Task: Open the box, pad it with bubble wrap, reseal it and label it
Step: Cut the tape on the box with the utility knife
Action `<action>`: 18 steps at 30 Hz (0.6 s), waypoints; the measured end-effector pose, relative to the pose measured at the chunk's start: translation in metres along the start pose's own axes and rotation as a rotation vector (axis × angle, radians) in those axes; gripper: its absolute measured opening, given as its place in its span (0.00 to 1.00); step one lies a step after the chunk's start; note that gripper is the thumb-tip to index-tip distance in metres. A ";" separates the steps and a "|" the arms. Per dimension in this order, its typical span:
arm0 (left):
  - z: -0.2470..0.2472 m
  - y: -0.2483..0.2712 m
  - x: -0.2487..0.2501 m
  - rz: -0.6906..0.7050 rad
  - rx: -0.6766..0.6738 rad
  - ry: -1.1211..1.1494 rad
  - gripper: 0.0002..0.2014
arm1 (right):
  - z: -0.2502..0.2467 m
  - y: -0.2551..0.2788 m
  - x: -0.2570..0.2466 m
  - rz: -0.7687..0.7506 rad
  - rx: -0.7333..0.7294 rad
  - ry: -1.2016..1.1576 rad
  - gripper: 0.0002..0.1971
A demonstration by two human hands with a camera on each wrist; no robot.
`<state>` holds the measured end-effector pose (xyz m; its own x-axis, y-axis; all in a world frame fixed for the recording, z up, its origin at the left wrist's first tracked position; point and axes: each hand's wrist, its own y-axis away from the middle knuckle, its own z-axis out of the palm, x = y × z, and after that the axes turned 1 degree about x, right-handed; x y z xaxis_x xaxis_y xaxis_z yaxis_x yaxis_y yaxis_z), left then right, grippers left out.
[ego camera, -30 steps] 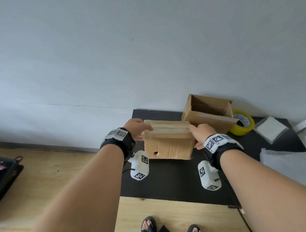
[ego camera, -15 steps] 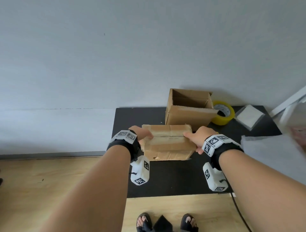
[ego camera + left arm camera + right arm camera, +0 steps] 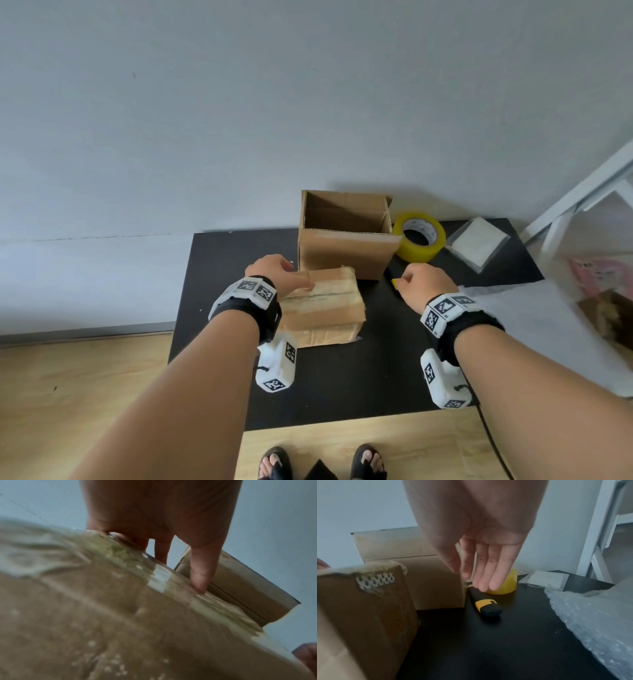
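Observation:
A sealed cardboard box (image 3: 329, 308) with tape along its top seam stands on the black table (image 3: 342, 383). My left hand (image 3: 291, 277) rests on its top left edge, the index finger (image 3: 200, 568) lying straight on the taped top. To the right of the box, my right hand (image 3: 411, 279) is open with its fingers pointing down. Its fingertips (image 3: 484, 585) are at the far end of a black and yellow utility knife (image 3: 488, 604) lying on the table. A sheet of bubble wrap (image 3: 534, 325) lies at the right.
An open empty cardboard box (image 3: 342, 253) stands just behind the sealed one. A yellow tape roll (image 3: 419, 240) and a white flat packet (image 3: 478, 241) lie at the back right. A white frame (image 3: 582, 202) leans at the wall on the right.
The sealed box has come down onto the table. My right hand has let go of it and moved right to the knife. The left hand stays on the box.

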<state>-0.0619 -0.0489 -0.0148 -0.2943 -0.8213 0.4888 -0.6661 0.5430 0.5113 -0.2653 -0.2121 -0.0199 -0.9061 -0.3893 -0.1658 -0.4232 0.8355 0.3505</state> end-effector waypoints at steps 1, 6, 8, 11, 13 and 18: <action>0.000 -0.002 0.001 -0.015 -0.014 0.025 0.24 | 0.002 -0.004 0.003 -0.008 -0.003 -0.016 0.08; 0.000 -0.010 0.002 -0.077 -0.001 0.121 0.17 | 0.019 -0.033 0.015 -0.098 -0.032 -0.082 0.10; 0.002 -0.011 0.001 -0.082 0.004 0.138 0.17 | 0.028 -0.046 0.019 -0.159 -0.063 -0.088 0.17; 0.003 -0.011 0.000 -0.085 0.016 0.170 0.17 | 0.040 -0.060 0.017 -0.220 -0.123 -0.037 0.26; 0.003 -0.011 -0.001 -0.089 0.018 0.179 0.17 | 0.047 -0.066 0.014 -0.212 -0.178 -0.018 0.29; 0.002 -0.010 0.001 -0.089 0.029 0.198 0.14 | 0.051 -0.067 0.005 -0.165 -0.114 0.011 0.23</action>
<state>-0.0568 -0.0558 -0.0204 -0.0951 -0.8142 0.5728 -0.7035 0.4621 0.5400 -0.2412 -0.2500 -0.0914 -0.8239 -0.5222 -0.2201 -0.5631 0.7109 0.4213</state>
